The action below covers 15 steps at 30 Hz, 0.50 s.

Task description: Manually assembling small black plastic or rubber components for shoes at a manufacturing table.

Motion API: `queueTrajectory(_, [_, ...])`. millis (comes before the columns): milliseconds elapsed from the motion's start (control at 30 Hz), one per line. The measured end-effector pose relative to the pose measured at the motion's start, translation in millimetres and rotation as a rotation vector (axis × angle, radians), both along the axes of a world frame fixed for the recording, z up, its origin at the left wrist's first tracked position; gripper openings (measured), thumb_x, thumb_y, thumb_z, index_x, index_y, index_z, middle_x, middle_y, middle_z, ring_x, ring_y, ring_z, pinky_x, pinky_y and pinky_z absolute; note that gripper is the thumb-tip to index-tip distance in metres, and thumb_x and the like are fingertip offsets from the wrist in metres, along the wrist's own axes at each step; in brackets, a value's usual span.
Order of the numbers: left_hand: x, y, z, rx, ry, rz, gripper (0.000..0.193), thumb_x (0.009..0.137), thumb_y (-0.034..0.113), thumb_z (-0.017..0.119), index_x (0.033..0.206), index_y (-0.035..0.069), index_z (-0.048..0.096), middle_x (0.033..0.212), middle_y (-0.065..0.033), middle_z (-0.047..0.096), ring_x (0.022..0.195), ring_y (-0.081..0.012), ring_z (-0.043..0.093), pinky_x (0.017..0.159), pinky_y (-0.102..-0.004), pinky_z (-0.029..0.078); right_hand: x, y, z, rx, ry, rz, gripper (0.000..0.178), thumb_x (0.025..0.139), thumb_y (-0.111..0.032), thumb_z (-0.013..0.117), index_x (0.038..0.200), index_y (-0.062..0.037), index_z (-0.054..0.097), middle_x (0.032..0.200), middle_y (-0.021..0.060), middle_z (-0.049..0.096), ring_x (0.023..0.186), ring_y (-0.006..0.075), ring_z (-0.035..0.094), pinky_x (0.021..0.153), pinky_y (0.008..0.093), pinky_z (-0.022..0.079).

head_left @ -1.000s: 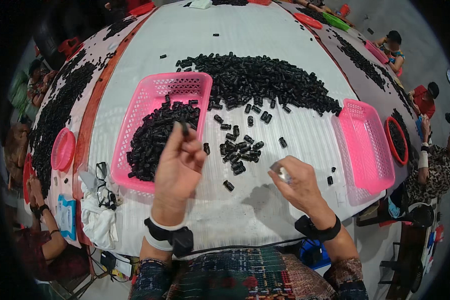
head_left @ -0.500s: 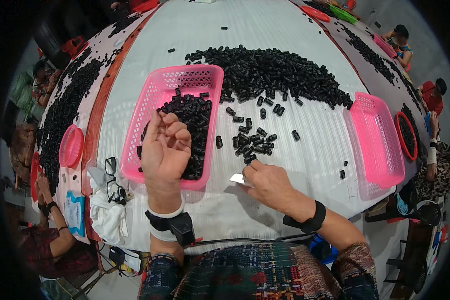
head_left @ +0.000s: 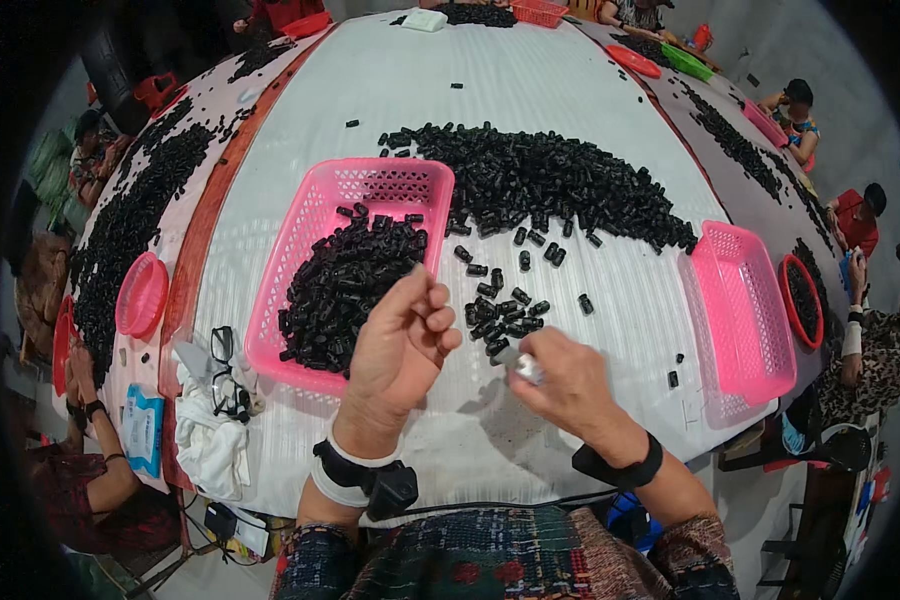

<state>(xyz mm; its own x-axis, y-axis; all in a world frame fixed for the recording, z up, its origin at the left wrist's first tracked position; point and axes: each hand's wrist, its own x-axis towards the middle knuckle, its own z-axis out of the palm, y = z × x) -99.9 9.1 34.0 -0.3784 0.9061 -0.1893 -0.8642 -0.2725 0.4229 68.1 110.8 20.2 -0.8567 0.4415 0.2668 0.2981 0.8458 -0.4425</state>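
My left hand [head_left: 400,350] is palm up beside the right wall of the pink basket [head_left: 438,215], its fingers loosely curled and nothing visible in the palm. Inside that basket lies a heap of small black plastic cylinders [head_left: 355,285]. My right hand [head_left: 575,380] is closed on a small metal blade [head_left: 515,362], somewhat blurred, at the near side of a loose cluster of black cylinders [head_left: 498,320]. Whether the blade touches a cylinder is hard to tell. Both wrists wear black straps.
Beyond the basket spreads a large pile of black cylinders [head_left: 560,180]. Another pink basket [head_left: 740,310] stands at the right. Eyeglasses [head_left: 225,375] rest by a white cloth [head_left: 210,440] on the left. Other people work at the side tables, near a red-rimmed tray [head_left: 802,300].
My left hand has moved right from above the basket toward the cluster. My right hand has shifted slightly right, and the blade has turned. The view has tilted to show more of the far table.
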Motion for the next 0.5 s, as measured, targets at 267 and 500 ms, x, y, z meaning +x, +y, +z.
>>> queueTrajectory(267, [55, 10, -3, -0.129, 0.29, -0.239, 0.017, 0.082, 0.009, 0.058, 0.096, 0.002, 0.055, 0.088, -0.0045, 0.058, 0.076, -0.011, 0.057, 0.061, -0.0255, 0.048, 15, 1, 35, -0.009, 0.32, -0.032, 0.027, 0.06, -0.009, 0.07, 0.081, -0.0046, 0.053, 0.073, 0.0079, 0.053, 0.059, 0.0247, 0.056, 0.049, 0.0318, 0.044])
queueTrajectory(500, [62, 10, -7, -0.173, 0.326, -0.179, 0.02, 0.084, 0.011, 0.057, 0.1, 0.0, 0.057, 0.084, -0.0062, 0.061, 0.074, -0.0121, 0.059, 0.061, -0.0235, 0.049, 18, -6, 36, 0.028, 0.325, -0.017, 0.036, 0.055, -0.001, 0.072, 0.086, -0.0023, 0.054, 0.074, 0.0082, 0.053, 0.061, 0.0222, 0.057, 0.05, 0.0287, 0.045])
